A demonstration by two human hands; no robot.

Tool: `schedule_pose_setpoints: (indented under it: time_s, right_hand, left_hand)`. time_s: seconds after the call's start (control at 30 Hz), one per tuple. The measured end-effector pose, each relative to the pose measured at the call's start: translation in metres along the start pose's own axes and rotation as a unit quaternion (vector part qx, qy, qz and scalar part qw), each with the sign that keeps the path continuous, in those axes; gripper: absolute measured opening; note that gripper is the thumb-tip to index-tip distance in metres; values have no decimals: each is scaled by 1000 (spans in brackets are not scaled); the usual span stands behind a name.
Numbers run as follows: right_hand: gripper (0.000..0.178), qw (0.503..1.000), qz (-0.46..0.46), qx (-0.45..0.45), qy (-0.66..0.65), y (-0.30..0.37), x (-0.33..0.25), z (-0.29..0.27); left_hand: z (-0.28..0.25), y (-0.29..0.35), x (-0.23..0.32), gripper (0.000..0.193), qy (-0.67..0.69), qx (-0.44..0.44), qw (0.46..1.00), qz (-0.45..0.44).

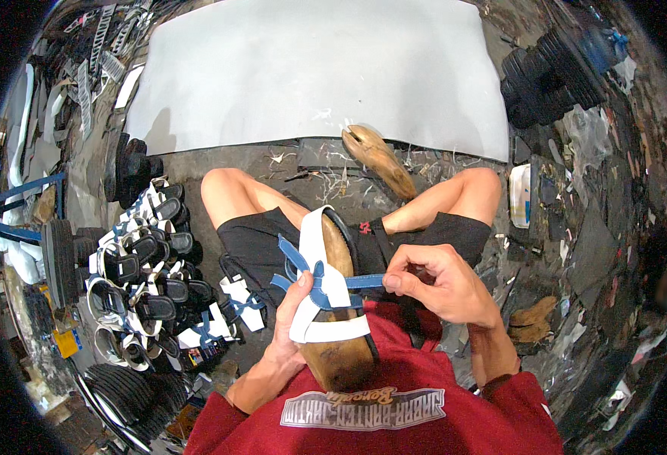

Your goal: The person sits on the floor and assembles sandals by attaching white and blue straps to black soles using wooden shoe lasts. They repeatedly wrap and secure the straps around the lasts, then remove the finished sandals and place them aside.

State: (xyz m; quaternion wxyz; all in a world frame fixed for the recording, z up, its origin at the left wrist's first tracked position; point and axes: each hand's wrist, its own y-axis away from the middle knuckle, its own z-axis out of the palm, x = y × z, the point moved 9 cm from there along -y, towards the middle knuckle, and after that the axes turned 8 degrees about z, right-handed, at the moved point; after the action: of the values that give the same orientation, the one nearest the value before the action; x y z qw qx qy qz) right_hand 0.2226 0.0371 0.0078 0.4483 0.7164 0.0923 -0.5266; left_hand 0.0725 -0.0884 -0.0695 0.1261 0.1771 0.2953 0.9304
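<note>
A wooden shoe last (pixel 339 362) lies over my lap, with a sandal upper of crossed white straps (pixel 314 236) around it and a dark sole edge along its right side. Blue straps (pixel 365 281) weave through the white ones at the middle. My left hand (pixel 288 326) grips the last from the left, its thumb pressed on the blue and white crossing; its other fingers are mostly hidden. On the right, my right hand (pixel 443 284) pinches the end of a blue strap between thumb and forefinger, holding it out taut from the last.
A second wooden last (pixel 379 159) lies on the littered floor between my knees and a large pale sheet (pixel 318 76). At left is a heap of black sandals (pixel 144 246) with white and blue straps; loose straps (pixel 240 303) lie beside it. Dark sole stacks (pixel 549 80) stand at far right.
</note>
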Motion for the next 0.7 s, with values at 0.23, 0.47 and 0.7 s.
schedule_pose_setpoints:
  time_s: [0.23, 0.47, 0.7]
  right_hand:
    - [21, 970, -70, -126, -193, -33, 40, 31]
    - [108, 966, -88, -56, -238, -72, 95, 37]
    - [93, 981, -123, 143, 51, -11, 41, -43]
  left_hand:
    - [4, 2, -27, 80, 139, -105, 981, -86]
    - [5, -15, -52, 88, 75, -153, 974, -146]
    - [11, 5, -7, 59, -102, 23, 994, -38]
